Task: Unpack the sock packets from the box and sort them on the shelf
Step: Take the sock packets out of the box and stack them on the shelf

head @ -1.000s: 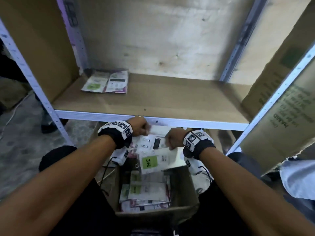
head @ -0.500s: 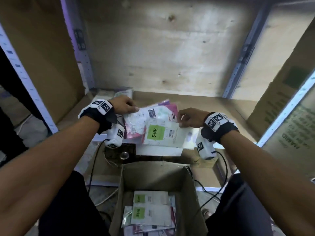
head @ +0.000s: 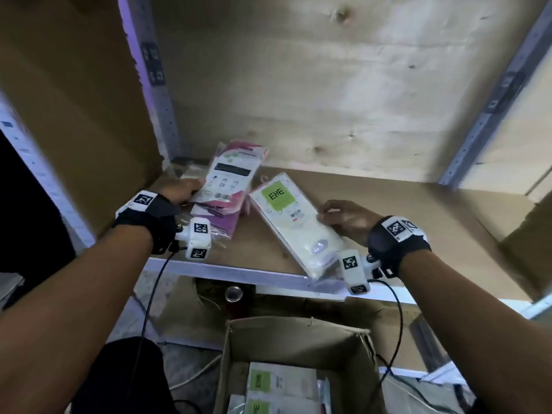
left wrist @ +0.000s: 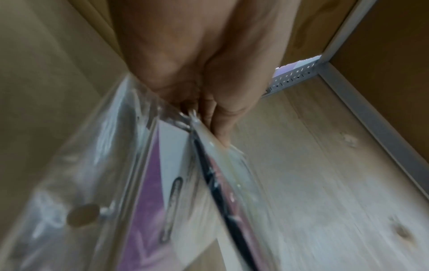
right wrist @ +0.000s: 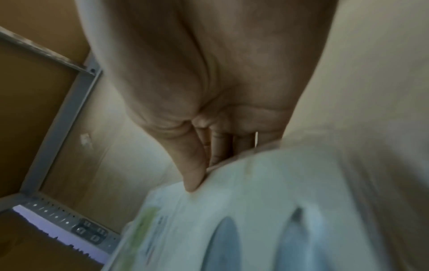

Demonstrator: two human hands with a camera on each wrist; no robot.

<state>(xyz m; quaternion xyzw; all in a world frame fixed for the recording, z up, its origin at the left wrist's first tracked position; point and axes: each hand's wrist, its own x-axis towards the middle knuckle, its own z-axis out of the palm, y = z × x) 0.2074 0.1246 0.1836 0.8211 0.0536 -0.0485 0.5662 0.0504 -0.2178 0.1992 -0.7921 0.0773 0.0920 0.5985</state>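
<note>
My left hand (head: pixel 182 191) grips a pink-and-white sock packet (head: pixel 228 177) by its near edge, above other pink packets (head: pixel 218 218) lying at the shelf's back left; the left wrist view shows the fingers (left wrist: pixel 220 117) pinching that packet (left wrist: pixel 176 165). My right hand (head: pixel 337 216) pinches a white packet with a green label (head: pixel 286 216), which slants over the wooden shelf (head: pixel 403 222) with its near end past the front rail. In the right wrist view my thumb (right wrist: pixel 192 165) presses on this white packet (right wrist: pixel 255 210). Below stands the open cardboard box (head: pixel 239 348) holding more green-label packets (head: pixel 280 386).
Cardboard panels (head: pixel 74 94) wall the shelf bay on the left and right, with a plywood back (head: pixel 313 85). The shelf's white front rail (head: pixel 239 274) runs between my wrists. Cables hang from both wrist cameras toward the box. A small can (head: pixel 234 292) sits under the shelf.
Both hands have lifted the packets from over the box and carried them forward onto the shelf. The two packets have separated, pink to the left, white to the right.
</note>
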